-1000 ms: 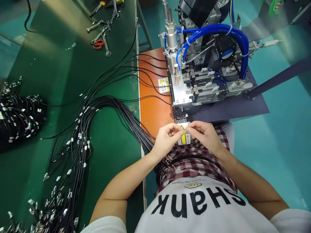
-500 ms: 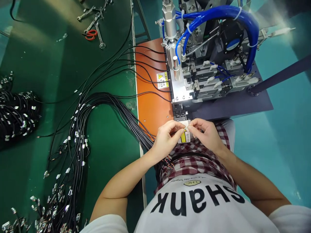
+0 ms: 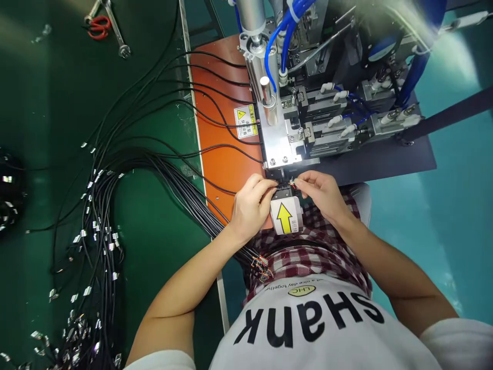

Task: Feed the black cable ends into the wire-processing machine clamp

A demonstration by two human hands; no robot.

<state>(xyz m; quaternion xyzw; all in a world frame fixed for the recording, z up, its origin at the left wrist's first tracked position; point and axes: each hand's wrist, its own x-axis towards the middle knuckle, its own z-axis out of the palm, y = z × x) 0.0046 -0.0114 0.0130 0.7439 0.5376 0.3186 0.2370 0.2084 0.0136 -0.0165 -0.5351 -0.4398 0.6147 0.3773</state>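
My left hand and my right hand are both pinched at the mouth of a metal machine, just above a white block with a yellow arrow. Between the fingertips sits the stripped end of a thin cable with coloured wire tips, held up to the machine's dark slot. The left fingers curl against the slot's left side; the right thumb and forefinger pinch the wire tips. A bundle of black cables runs under my left forearm, its coloured ends lying in my lap.
An orange plate carries the machine, with blue air hoses above. The green bench holds loose black cables with metal clips, a wrench and red-handled scissors at the far back. Teal floor lies to the right.
Both hands moved forward from above the arrow label up to the machine's slot, bringing the wire end with them. The yellow arrow label is now uncovered. My head leaned closer and left.
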